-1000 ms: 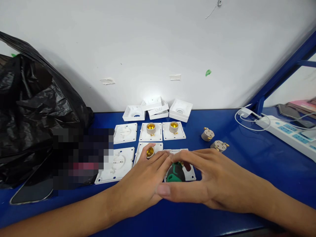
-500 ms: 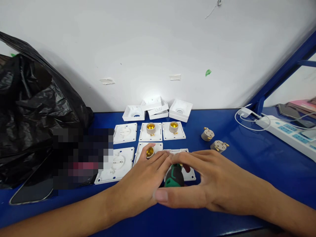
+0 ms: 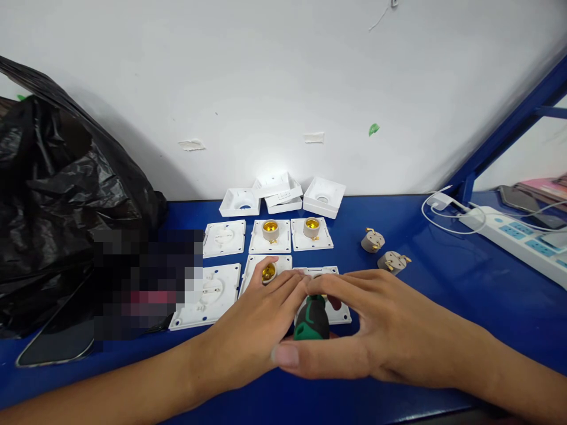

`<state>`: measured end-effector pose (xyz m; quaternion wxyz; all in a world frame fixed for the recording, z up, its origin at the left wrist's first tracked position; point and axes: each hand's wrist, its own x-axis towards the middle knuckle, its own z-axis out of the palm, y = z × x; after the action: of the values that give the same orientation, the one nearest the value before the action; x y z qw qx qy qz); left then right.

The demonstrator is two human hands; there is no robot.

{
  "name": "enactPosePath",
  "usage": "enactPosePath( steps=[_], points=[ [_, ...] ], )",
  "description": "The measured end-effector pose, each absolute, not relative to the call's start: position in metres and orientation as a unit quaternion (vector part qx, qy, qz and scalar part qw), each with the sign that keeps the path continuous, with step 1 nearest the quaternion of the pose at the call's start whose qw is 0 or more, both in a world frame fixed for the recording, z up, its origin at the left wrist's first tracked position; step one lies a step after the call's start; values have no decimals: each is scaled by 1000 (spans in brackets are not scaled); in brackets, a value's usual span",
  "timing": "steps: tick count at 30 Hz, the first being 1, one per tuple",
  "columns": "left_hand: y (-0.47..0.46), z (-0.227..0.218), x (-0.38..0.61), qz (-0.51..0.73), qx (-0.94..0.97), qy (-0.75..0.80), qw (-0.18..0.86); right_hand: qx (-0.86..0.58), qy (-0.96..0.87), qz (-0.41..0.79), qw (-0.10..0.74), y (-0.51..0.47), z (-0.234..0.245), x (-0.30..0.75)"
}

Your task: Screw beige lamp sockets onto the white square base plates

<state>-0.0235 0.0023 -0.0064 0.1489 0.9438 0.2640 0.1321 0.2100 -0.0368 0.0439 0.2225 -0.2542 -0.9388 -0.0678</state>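
Observation:
My right hand (image 3: 376, 330) curls around a green and black screwdriver handle (image 3: 312, 319), thumb below and fingers over its top. The tool stands over a white square plate (image 3: 341, 313) at the front of the blue table (image 3: 443, 295). My left hand (image 3: 252, 330) rests beside it, fingers pressed on that plate and on the neighbouring plate with a brass lamp socket (image 3: 269, 272). The plate under the tool is mostly hidden by both hands.
Several white plates lie in rows, two with brass sockets (image 3: 270, 229). White covers (image 3: 283, 195) sit by the wall. Two loose grey sockets (image 3: 381, 251) lie to the right. A black bag (image 3: 53, 195) and phone (image 3: 57, 342) are left, a power strip (image 3: 518, 242) right.
The screwdriver handle has turned slightly in my right hand, and my thumb has slid a little left along it. My left hand has stayed in place.

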Motion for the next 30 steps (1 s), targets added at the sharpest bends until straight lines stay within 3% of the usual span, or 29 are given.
enactPosePath(
  steps=[30],
  points=[
    [1, 0, -21, 146, 943, 259, 149, -257, -941, -49, 214, -40, 49, 208]
  ],
)
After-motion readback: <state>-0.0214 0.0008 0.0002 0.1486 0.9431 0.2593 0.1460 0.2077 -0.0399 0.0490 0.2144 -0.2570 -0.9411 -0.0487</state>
